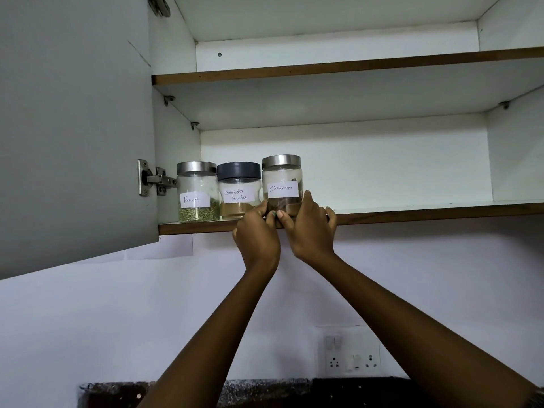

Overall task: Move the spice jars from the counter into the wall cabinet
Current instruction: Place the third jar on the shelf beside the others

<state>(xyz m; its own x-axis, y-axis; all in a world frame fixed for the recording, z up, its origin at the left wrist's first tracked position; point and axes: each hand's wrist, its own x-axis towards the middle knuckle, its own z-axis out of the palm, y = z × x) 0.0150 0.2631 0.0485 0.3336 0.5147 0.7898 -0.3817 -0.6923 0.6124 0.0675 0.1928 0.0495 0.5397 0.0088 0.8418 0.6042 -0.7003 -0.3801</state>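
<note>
Three labelled glass jars stand in a row at the left end of the wall cabinet's lower shelf [412,214]. The fennel jar [197,192] with a steel lid is leftmost. Beside it is the coriander powder jar [239,189] with a dark grey lid. The cinnamon jar [282,181], steel-lidded, stands at the shelf's front edge. My left hand [257,235] and my right hand [312,231] reach up from below and grip the base of the cinnamon jar from either side, thumbs meeting in front of it.
The cabinet door [73,128] hangs open on the left, its hinge [156,178] next to the fennel jar. An upper shelf [353,66] sits above. A wall socket plate [350,356] is below right, and the dark speckled counter [117,393] shows at the bottom.
</note>
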